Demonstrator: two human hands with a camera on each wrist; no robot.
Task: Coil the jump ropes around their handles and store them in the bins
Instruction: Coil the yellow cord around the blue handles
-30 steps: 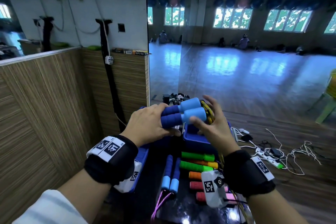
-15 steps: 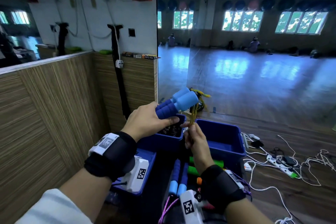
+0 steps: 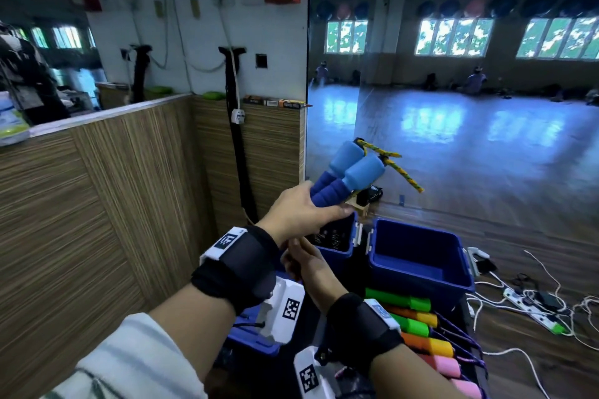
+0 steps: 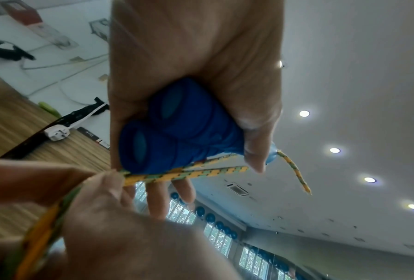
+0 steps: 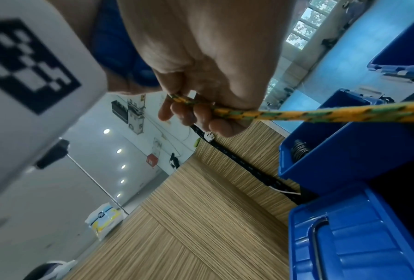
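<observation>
Left hand (image 3: pixel 299 215) grips both blue handles (image 3: pixel 345 176) side by side, right hand (image 3: pixel 303 264) pinches the yellow-green rope (image 5: pixel 320 113) just under it.

From the head view the right hand's fingers are mostly tucked behind the left wrist, so the pinch only really shows on the wrist cams. Handles run long-ways up and away from the left hand, light-blue ends on top, with a loose rope end (image 3: pixel 405 176) sticking out past them. Beyond and right of the hands sits an open blue bin (image 3: pixel 421 272); another bin (image 3: pixel 337 241) right behind the hands has dark stuff I can't make out. More bright handles (image 3: pixel 418 330) lie right of the right wrist, partly cut off.
</observation>
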